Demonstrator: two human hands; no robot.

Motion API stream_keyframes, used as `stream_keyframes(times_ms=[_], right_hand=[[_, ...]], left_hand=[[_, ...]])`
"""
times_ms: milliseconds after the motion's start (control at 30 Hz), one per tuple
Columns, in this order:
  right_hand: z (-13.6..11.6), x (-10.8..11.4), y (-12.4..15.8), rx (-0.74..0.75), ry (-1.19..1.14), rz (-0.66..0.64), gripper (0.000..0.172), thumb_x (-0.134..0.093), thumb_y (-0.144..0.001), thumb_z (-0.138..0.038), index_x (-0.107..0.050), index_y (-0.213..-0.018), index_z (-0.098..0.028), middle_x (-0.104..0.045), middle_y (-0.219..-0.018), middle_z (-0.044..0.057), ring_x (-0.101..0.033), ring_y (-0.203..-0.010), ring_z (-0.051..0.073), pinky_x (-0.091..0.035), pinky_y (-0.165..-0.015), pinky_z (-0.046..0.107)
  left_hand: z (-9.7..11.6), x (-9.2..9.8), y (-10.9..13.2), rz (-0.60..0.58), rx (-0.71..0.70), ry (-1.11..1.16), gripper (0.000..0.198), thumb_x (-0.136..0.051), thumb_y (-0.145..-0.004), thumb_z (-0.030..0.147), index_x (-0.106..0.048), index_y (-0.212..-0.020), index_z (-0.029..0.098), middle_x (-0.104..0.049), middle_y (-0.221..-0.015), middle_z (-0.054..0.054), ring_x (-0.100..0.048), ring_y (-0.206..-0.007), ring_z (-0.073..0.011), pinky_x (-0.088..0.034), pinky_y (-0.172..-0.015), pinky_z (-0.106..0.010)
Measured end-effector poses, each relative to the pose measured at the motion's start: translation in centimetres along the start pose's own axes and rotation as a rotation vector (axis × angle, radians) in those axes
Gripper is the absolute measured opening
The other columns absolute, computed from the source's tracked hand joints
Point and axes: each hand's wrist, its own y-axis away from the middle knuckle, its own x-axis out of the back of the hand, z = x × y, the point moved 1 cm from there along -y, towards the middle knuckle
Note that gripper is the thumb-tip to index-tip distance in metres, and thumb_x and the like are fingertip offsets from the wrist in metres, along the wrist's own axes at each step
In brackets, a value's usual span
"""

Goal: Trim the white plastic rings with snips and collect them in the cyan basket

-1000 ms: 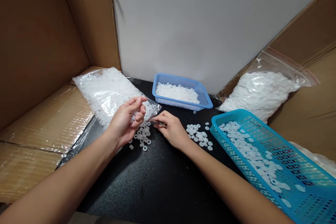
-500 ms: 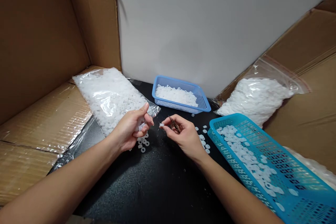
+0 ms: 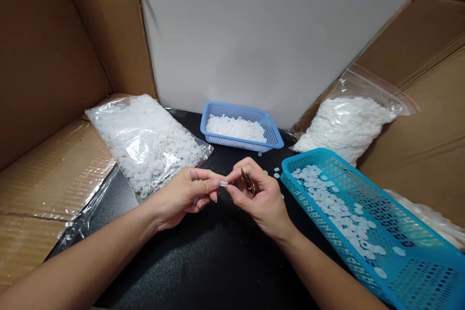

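Over the black tabletop, my left hand (image 3: 183, 196) pinches a small white plastic piece (image 3: 224, 183) between thumb and forefinger. More white rings show partly inside its curled fingers. My right hand (image 3: 263, 201) meets it from the other side, its forefinger and thumb tips at the same piece. Tucked across the right hand's fingers is a small dark pointed metal tool (image 3: 248, 181), like snips or tweezers; its exact kind is unclear. Loose white discs (image 3: 276, 175) lie just beyond the right hand.
Behind the hands stands a blue basket (image 3: 278, 141) of white rings. A clear bag (image 3: 156, 150) of rings lies left, another filled bag (image 3: 348, 123) at back right. A long turquoise basket (image 3: 410, 271) holding white discs stands right. Cardboard (image 3: 39, 174) and a white panel surround the table.
My hands have come together: the left moved right and its thumb and forefinger closed on the white piece that the right hand held. The view shifted slightly.
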Motion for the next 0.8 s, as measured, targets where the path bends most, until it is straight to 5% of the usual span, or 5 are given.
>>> stream_keyframes(times_ms=[167,333,500,667,800], right_hand=[[0.13,0.02,0.05,-0.004,-0.014,-0.011,0.012,-0.073,-0.086,-0.025,-0.064,-0.080,-0.018,-0.052,-0.081,-0.001,-0.041,-0.057,0.005,-0.032,-0.048,0.019],[0.10,0.26,0.05,0.042,0.051,0.081,0.029,-0.069,-0.094,-0.037,-0.066,-0.072,-0.017,-0.060,-0.070,0.001,-0.053,-0.062,0.009,-0.041,-0.056,0.022],[-0.36,0.14,0.26,0.203,0.134,0.100,0.015,-0.081,-0.084,-0.029,-0.075,-0.095,-0.020,-0.063,-0.080,0.001,-0.054,-0.063,0.008,-0.041,-0.053,0.020],[-0.68,0.00,0.32,0.273,0.150,0.092,0.006,-0.080,-0.083,-0.015,-0.075,-0.087,-0.017,-0.061,-0.081,0.000,-0.058,-0.068,0.007,-0.046,-0.057,0.017],[-0.75,0.16,0.27,0.245,0.115,0.090,0.004,-0.078,-0.087,-0.022,-0.077,-0.087,-0.018,-0.060,-0.080,0.001,-0.058,-0.067,0.007,-0.046,-0.056,0.017]], left_hand=[[-0.01,0.12,-0.13,0.003,-0.025,-0.053,0.039,-0.091,-0.067,0.046,-0.079,-0.084,0.013,-0.057,-0.062,0.000,-0.035,-0.045,-0.0028,-0.013,-0.041,-0.017],[-0.08,0.21,-0.27,0.024,-0.056,-0.053,0.037,-0.089,-0.070,0.044,-0.072,-0.083,0.014,-0.058,-0.062,0.002,-0.036,-0.045,-0.0031,-0.015,-0.041,-0.017],[-0.18,0.06,-0.09,-0.004,-0.066,-0.051,0.046,-0.091,-0.067,0.049,-0.063,-0.079,0.014,-0.060,-0.061,0.001,-0.036,-0.044,-0.0029,-0.014,-0.040,-0.015],[-0.13,-0.08,-0.11,-0.034,-0.045,-0.010,0.050,-0.091,-0.067,0.052,-0.063,-0.077,0.012,-0.061,-0.062,0.000,-0.036,-0.045,-0.0022,-0.013,-0.040,-0.015],[-0.18,-0.04,-0.15,-0.105,-0.026,0.027,0.047,-0.084,-0.077,0.054,-0.071,-0.088,0.010,-0.062,-0.066,-0.001,-0.038,-0.046,-0.0018,-0.014,-0.040,-0.015]])
